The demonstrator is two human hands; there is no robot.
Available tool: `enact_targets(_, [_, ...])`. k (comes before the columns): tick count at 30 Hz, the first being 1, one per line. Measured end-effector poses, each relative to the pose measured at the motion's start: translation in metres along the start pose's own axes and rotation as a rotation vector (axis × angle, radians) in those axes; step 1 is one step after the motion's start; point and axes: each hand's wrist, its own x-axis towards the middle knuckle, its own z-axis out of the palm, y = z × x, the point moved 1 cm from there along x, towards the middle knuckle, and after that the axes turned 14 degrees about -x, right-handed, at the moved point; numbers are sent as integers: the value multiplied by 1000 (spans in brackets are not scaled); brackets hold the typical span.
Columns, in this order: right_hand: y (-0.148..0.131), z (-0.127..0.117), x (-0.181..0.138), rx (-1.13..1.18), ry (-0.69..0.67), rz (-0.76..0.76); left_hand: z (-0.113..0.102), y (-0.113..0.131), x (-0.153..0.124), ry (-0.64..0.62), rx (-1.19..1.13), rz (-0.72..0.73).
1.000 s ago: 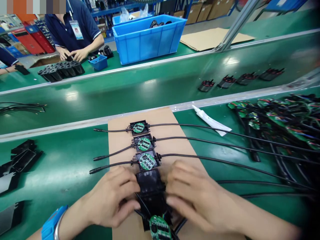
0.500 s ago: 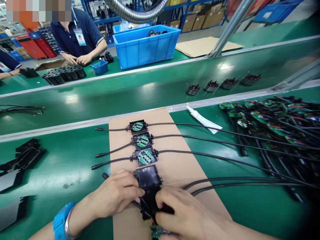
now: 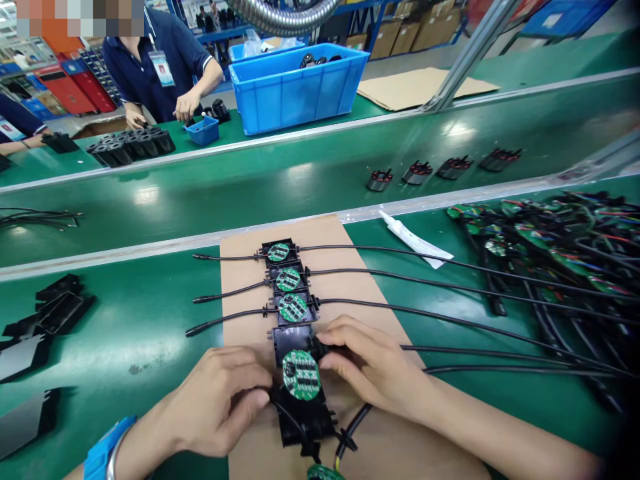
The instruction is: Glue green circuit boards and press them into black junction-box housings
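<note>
My right hand [image 3: 373,363] pinches a black cable [image 3: 415,348] close to its end, at the right edge of an open black plastic housing [image 3: 290,339]. A round green circuit board [image 3: 301,375] lies tilted over this housing and the black housing [image 3: 313,427] below it. On the left, my left hand [image 3: 223,400] has thumb and forefinger closed on a thin black cable beside the board; the fingers partly hide it. A second circuit board [image 3: 324,473] with cables shows at the bottom edge, partly cut off.
Three housings with boards [image 3: 293,307] and cables stand in a row on the cardboard [image 3: 245,427]. Wired boards [image 3: 550,240] are heaped at right, beside a white tube [image 3: 417,241]. Black housings [image 3: 65,310] lie left. Beyond, a co-worker [image 3: 165,67] handles parts near a blue bin [image 3: 300,90].
A circuit board has come up from the bottom edge onto the housings. My right hand has moved up to the upper housing's right edge; my left hand has shifted slightly down and left.
</note>
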Motion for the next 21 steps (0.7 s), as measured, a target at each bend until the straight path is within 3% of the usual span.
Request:
enact_targets(5, [0, -3, 3, 19, 150, -1, -5, 11, -2, 106, -89, -60])
enact_targets(8, [8, -11, 3, -20, 17, -32, -10, 11, -6, 212, -119, -159])
enact_targets(10, [15, -12, 1, -72, -98, -40, -12, 5, -7, 253, -21, -191])
enact_targets(13, [22, -6, -2, -188, -176, -49, -11, -9, -3, 284, 222, -165])
enact_targets(17, [22, 1, -3, -386, -170, -85, -9, -16, 0, 276, 506, -119])
enact_targets(21, [8, -13, -4, -409, -122, -111, -9, -6, -4, 275, 491, 16])
